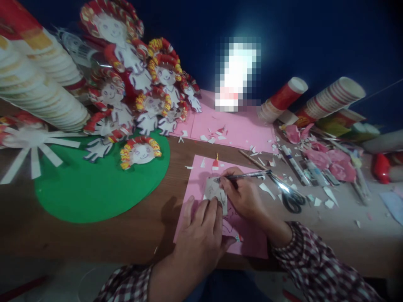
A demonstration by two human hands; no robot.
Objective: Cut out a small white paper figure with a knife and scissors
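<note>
A small white paper piece with dark drawn lines (211, 193) lies, in the head view, on a rectangular pink paper sheet (195, 180) at the near edge of a brown wooden table (141, 235). The left hand (201, 226) rests over its near part, fingers extended and loosely spread, laid on it and the pink sheet rather than clenched. The right hand (244, 197) grasps a slim dark pen with a clear barrel (252, 175) between thumb and fingers; the tip is at the far part of the white piece, though whether it touches is too small to tell. Dark lines also mark the pink sheet beside the left hand, and a little red-and-white paper cutout (215, 164) lies at its far edge.

Right of the right hand lie black-handled scissors (292, 201), among white paper scraps (267, 191). Farther right are white-barrelled markers (295, 165) and crumpled pink paper (341, 163). To the left, a round-edged green sheet (103, 197) bears a drawn paper face ringed in red and yellow (141, 153); beyond it stand white paper figures with red-and-yellow trim (151, 113). Stacked paper cups (37, 90) lean at the far left.
</note>
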